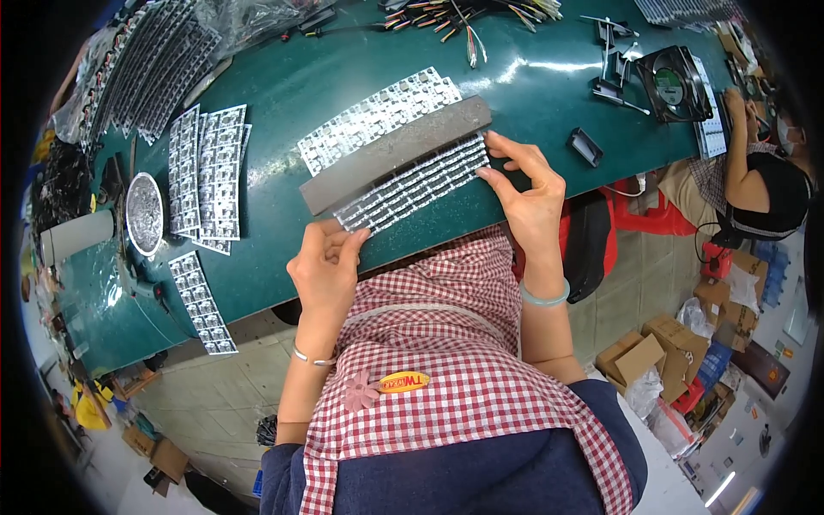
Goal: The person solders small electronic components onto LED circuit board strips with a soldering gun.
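Observation:
A circuit board panel (414, 189), dark with rows of white strips, lies in front of me near the table's front edge. My left hand (324, 266) pinches its near left corner between thumb and fingers. At its right end, my right hand (528, 193) grips the edge with thumb and forefinger. A long grey bar (395, 154) rests slantwise along the panel's far side. Beyond the bar lie white-patterned circuit board panels (378, 116), partly hidden under it.
Left on the green table (283, 249) are more board panels (221, 172), one overhanging the front edge (203, 300), a round dish (144, 215) and stacked boards (150, 69). Wires (472, 17) lie at the back; a black fan (676, 84) stands right, near another person (760, 184).

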Tool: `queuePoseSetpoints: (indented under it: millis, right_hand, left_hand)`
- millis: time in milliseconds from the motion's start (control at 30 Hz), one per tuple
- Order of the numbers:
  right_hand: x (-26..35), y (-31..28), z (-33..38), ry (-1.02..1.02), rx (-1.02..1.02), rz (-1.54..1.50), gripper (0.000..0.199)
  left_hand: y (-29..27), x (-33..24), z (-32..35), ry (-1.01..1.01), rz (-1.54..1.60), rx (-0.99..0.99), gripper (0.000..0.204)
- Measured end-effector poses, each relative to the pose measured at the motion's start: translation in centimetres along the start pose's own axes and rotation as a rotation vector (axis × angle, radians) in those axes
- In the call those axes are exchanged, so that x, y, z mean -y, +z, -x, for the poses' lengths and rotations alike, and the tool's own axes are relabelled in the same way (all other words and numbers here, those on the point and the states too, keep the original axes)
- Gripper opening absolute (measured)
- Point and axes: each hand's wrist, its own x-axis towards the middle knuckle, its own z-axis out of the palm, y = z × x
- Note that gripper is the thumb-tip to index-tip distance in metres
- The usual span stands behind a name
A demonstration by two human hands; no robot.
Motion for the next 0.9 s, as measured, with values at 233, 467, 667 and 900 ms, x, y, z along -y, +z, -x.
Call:
queuePoseSetpoints:
  millis: [233,467,667,900]
  right_hand:
    - [-0.04,0.58,0.36,0.027,-0.038,-0.068,0.044]
    - [-0.21,0.6,0.46,0.051,-0.064,-0.088,0.039]
    - [-0.32,0.57,0.48,0.052,-0.067,-0.086,0.037]
    - [-0.13,0.25,0.28,0.039,-0.032,-0.049,0.04]
  left_hand:
    - [0.39,0.06,0.38,0.126,-0.071,-0.084,0.019]
    - [0.23,0.04,0.36,0.135,-0.1,-0.067,0.019]
    - [0.2,0.33,0.31,0.19,-0.128,-0.069,0.018]
    - [0.15,0.01,0.27,0.139,-0.093,-0.062,0.019]
